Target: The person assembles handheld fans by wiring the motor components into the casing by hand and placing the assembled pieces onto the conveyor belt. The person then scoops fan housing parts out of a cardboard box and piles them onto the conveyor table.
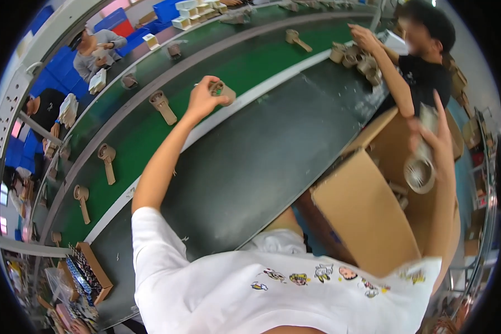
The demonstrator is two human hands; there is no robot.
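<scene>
Over the green conveyor belt (129, 114), my left hand (205, 99) curls its thumb and fingers around the round end of a beige plastic housing (226, 94). Whether that housing still touches the belt I cannot tell. Off to the right, my right hand (435, 133) is blurred and grips the handle of a housing with a round, finned head (420, 173). It hangs head down over an open cardboard box (367, 209), where a few similar pieces partly show.
More housings with handles, such as this one (163, 107), lie along the belt. A dark worktable (261, 150) runs beside it. A co-worker in black (423, 78) stands at the far right near grouped housings (357, 58). A small carton (97, 273) sits at the left.
</scene>
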